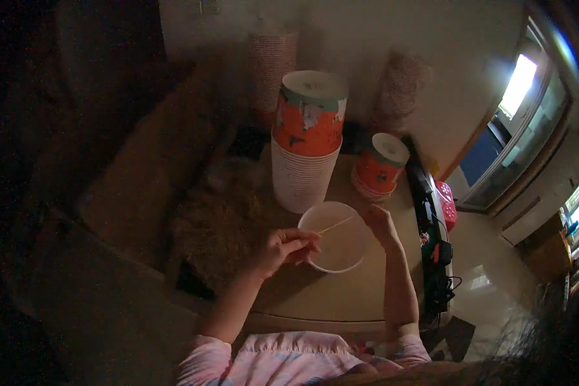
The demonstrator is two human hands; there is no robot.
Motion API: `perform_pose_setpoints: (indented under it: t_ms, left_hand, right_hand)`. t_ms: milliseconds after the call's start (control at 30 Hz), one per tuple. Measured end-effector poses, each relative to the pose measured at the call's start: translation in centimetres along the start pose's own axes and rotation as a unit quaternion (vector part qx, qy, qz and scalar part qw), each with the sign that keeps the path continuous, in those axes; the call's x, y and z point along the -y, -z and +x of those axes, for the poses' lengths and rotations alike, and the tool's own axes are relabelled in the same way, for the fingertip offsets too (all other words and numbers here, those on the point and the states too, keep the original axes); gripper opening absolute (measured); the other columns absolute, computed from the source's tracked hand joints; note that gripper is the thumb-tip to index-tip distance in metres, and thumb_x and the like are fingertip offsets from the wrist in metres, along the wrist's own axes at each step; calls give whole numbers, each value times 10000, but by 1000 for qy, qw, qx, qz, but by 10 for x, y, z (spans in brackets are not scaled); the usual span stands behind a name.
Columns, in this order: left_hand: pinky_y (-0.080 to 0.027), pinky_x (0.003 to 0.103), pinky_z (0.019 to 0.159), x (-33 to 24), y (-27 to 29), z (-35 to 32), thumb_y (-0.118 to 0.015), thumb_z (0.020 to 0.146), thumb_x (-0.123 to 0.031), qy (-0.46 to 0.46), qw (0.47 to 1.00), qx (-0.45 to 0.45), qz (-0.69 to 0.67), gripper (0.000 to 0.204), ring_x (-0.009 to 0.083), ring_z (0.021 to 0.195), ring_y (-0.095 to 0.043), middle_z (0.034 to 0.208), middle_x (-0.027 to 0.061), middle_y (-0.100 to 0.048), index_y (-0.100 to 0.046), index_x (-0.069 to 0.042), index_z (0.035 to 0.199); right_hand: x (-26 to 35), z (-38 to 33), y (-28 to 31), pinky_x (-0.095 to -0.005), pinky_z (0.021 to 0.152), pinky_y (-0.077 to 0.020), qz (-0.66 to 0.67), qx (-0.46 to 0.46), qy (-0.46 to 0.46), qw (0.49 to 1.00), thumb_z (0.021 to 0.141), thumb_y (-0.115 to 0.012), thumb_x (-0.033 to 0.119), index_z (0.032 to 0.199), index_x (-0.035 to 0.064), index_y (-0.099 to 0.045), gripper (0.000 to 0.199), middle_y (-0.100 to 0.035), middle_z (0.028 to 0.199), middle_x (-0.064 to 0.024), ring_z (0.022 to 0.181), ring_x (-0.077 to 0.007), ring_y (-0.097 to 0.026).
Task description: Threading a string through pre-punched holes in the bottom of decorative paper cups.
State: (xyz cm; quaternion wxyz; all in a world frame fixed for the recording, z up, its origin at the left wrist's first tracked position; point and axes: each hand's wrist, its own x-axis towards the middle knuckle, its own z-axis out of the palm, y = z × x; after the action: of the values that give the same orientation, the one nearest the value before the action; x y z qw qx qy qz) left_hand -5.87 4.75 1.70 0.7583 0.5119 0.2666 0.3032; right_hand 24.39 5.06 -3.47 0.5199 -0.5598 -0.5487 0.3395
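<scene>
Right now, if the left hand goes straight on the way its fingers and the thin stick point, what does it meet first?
The left hand points its thin stick up and right across the white bowl. It would probably first meet the bowl's far rim by the right hand, though depth is unclear.

bowl point(334, 237) on table point(341, 293) | tall cup stack point(305, 141) behind it | shorter stack point(379, 166) right-behind | box point(145, 174), probably, left
</scene>
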Motion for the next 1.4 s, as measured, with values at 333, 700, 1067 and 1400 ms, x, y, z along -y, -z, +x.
perform_pose_setpoints:
  t_ms: [333, 700, 1067, 1400]
  left_hand:
    - [-450, 339, 895, 11, -22, 24, -499, 874, -156, -99, 972, 82, -197, 326, 203, 1017, -569, 1105, 104, -590, -541, 14, 1150]
    - [-481, 343, 797, 28, -18, 4, -601, 784, -69, -295, 806, -30, 513, 182, 272, 938, -583, 973, 121, -615, -611, -32, 961]
    - [-474, 364, 693, 28, -35, 17, -588, 761, -32, -255, 837, -49, 482, 74, 299, 790, -586, 824, 136, -600, -595, -13, 832]
    - [-470, 361, 708, 26, -41, 19, -584, 727, 8, -228, 852, -51, 469, 139, 297, 804, -589, 836, 140, -608, -593, 1, 865]
  right_hand:
    - [85, -93, -87, -245, 532, -457, 348, 75, -236, 904, 817, -521, 35, 1056, -2, -585, 251, -616, 788, -61, 660, -132, -586]
    - [88, -133, -56, -361, 744, -510, -41, -228, 193, 954, 833, -497, -48, 1008, -36, -590, 199, -623, 939, -158, 885, -254, -615]
    - [114, -156, -74, -283, 607, -486, 376, -72, 62, 922, 871, -546, 78, 978, 4, -532, 131, -600, 767, -114, 656, -181, -585]
    - [36, -137, -82, -252, 636, -489, 187, -83, -68, 976, 861, -575, 72, 876, -26, -576, 99, -630, 770, -76, 686, -120, -590]
